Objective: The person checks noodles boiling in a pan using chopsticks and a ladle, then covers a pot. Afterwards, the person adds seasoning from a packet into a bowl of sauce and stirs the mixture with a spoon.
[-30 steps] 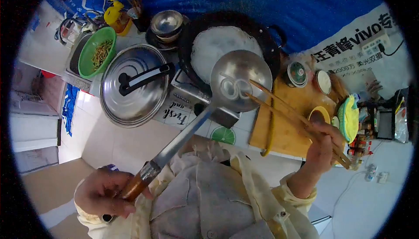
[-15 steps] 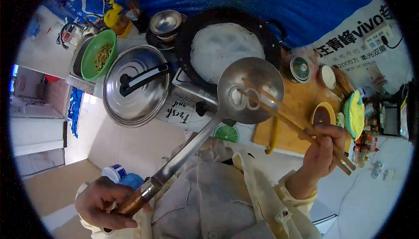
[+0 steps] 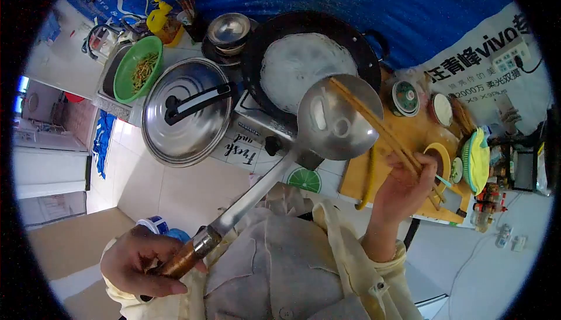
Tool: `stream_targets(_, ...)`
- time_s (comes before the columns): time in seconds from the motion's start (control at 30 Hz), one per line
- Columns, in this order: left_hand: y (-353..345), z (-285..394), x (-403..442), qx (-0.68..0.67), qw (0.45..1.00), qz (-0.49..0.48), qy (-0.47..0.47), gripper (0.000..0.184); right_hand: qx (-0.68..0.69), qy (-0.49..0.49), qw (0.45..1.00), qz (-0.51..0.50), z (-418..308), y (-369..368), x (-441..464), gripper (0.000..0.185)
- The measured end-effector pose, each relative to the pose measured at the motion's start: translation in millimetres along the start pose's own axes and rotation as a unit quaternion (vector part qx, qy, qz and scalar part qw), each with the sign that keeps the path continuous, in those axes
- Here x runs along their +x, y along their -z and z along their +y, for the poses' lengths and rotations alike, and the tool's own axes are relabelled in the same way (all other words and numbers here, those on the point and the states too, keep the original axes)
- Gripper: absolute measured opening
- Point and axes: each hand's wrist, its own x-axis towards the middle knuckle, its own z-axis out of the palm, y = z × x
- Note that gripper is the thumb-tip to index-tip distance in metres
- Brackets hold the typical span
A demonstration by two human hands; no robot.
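Note:
My left hand (image 3: 146, 260) is closed round the wooden handle of a big metal ladle (image 3: 342, 136), whose bowl is raised in front of the wok. Something small and pale, which I cannot make out from the glare, shows in the bowl. Between the fingers of my right hand (image 3: 403, 188) is a pair of wooden chopsticks (image 3: 380, 127), their tips over the far side of the ladle bowl. Behind the ladle, a black wok (image 3: 254, 66) on the stove holds whitish, cloudy liquid (image 3: 307, 66).
Left of the wok lie a steel lid (image 3: 187, 136), stacked metal bowls (image 3: 228, 30) and a green basin (image 3: 125, 80) of cut vegetables. On the right, a wooden cutting board (image 3: 356, 180) has a yellow bowl (image 3: 439, 151) on it, with a patterned bowl (image 3: 405, 98) farther back.
My right hand has moved left and turned, and the chopstick tips have shifted up toward the ladle's far rim. The ladle has barely moved.

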Motion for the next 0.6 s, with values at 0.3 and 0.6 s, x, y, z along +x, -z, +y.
stream_targets(0.3, -1.6, -12.6, -2.4, 0.006, 0.999, 0.017, -0.03, 0.037, -0.174, 0.171, 0.968, -0.055, -42.2, 30.8, 21.7, 0.034)
stream_targets(0.6, -3.8, 2.9, -1.6, -0.014, 0.999, 0.042, 0.026, 0.038, -0.242, 0.129, 0.933, -0.235, -62.7, 19.7, 28.3, 0.024)
